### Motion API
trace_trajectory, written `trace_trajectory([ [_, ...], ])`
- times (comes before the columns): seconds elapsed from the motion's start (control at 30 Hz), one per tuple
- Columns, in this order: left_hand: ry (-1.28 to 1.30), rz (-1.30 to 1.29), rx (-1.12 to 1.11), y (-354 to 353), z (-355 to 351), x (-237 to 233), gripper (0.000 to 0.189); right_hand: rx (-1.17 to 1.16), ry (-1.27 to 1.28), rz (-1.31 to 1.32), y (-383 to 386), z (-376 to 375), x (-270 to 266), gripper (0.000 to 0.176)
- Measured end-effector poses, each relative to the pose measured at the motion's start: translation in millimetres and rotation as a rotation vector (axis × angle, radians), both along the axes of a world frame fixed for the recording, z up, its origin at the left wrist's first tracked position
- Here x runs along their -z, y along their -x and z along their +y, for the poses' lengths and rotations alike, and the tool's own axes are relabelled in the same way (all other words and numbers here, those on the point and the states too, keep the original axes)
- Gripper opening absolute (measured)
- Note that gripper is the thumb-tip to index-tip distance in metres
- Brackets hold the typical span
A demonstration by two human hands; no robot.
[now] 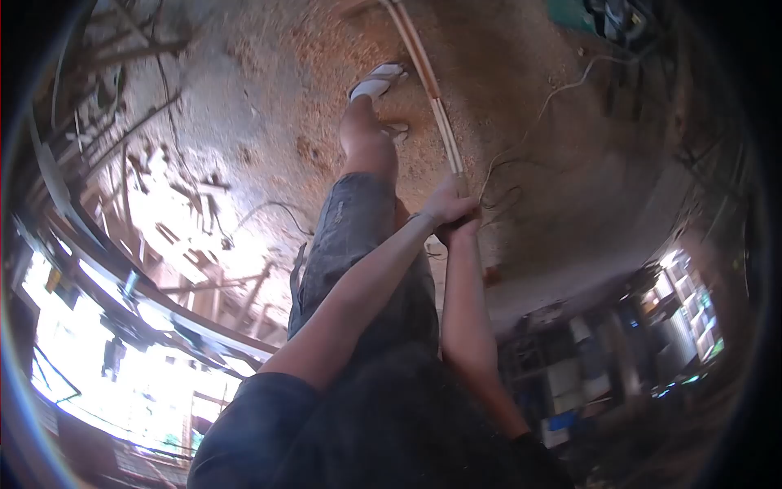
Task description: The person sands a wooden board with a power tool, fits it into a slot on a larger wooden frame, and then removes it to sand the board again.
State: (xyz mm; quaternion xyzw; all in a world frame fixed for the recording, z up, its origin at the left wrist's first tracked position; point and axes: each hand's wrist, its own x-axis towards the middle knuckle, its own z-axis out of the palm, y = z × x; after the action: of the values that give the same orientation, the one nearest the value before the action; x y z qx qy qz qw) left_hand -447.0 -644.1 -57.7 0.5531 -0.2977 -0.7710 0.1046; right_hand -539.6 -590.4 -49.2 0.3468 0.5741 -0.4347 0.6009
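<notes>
A long, thin wooden strip [445,130], pale with brown lines along its length, runs from my hands up to the top edge of the view. My left hand [447,199] is closed round its near end. Just below and against it, my right hand [463,226] is also closed at the strip, its fingers partly hidden by the left hand. Both arms reach forward and meet in front of my body. The strip slants away over the dusty floor, passing right of my forward foot.
The floor [269,90] is brown and strewn with chips. Scattered wood scraps [191,208] lie in bright light at left. A thin cable [554,94] crosses the floor at right, toward a green object [570,15] at the top. My slippered foot [379,80] stands ahead.
</notes>
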Motion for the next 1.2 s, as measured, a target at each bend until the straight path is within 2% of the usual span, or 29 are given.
trace_trajectory([
  [0.07, -0.01, -0.022, 0.011, 1.3, -3.1, 0.1, 0.124, -0.026, -0.107, -0.044, 1.9, -12.3, -18.4, 0.067],
  [0.17, -0.079, 0.025, 0.024, 1.2, -4.2, 2.3, 0.132, -0.212, -0.213, 0.076, -10.0, -24.5, -44.5, 0.077],
  [0.27, -0.1, 0.023, 0.06, -4.5, -15.0, -6.2, 0.132, -0.397, -0.151, 0.049, -16.6, -27.6, -60.5, 0.074],
  [0.37, -0.08, -0.021, 0.104, -5.7, -19.0, -10.9, 0.132, -0.663, -0.113, 0.104, 1.5, -23.0, -72.8, 0.064],
  [0.47, -0.065, -0.028, 0.095, -7.0, -22.7, -16.8, 0.13, -1.018, -0.311, 0.403, 28.5, -20.5, -75.9, 0.047],
  [0.57, -0.066, -0.014, 0.102, -4.7, -22.0, -13.7, 0.13, -1.374, -0.244, 0.652, 36.0, -22.1, -89.3, 0.036],
  [0.67, -0.053, -0.003, 0.079, 4.7, -12.4, -1.8, 0.132, -1.707, -0.023, 1.069, 26.2, -10.8, -90.1, 0.035],
  [0.77, 0.005, 0.007, 0.066, 13.7, -3.0, 16.2, 0.135, -1.742, -0.112, 1.136, 1.6, -23.5, -101.0, 0.04],
  [0.83, 0.043, 0.03, 0.09, 15.8, 6.0, 29.9, 0.134, -1.685, -0.15, 1.241, -1.2, -18.4, -89.7, 0.041],
  [0.97, 0.081, 0.086, 0.127, 12.0, 9.4, 35.3, 0.116, -1.709, -0.039, 1.557, 3.7, -16.6, -64.6, 0.046],
  [1.07, 0.032, 0.255, 0.2, -12.0, -21.0, 14.4, 0.102, -1.676, 0.155, 1.331, 14.1, -11.9, -41.5, 0.045],
  [1.13, -0.083, 0.44, 0.251, -17.3, -28.0, 15.8, 0.091, -1.567, 0.137, 1.214, 10.3, -9.6, -44.6, 0.04],
  [1.17, -0.105, 0.402, 0.31, -21.5, -29.9, 17.0, 0.091, -1.51, 0.125, 1.158, 9.6, -8.1, -47.5, 0.037],
  [1.2, -0.123, 0.361, 0.368, -28.0, -29.4, 23.0, 0.09, -1.524, 0.132, 1.25, 8.9, -5.2, -46.1, 0.036],
])
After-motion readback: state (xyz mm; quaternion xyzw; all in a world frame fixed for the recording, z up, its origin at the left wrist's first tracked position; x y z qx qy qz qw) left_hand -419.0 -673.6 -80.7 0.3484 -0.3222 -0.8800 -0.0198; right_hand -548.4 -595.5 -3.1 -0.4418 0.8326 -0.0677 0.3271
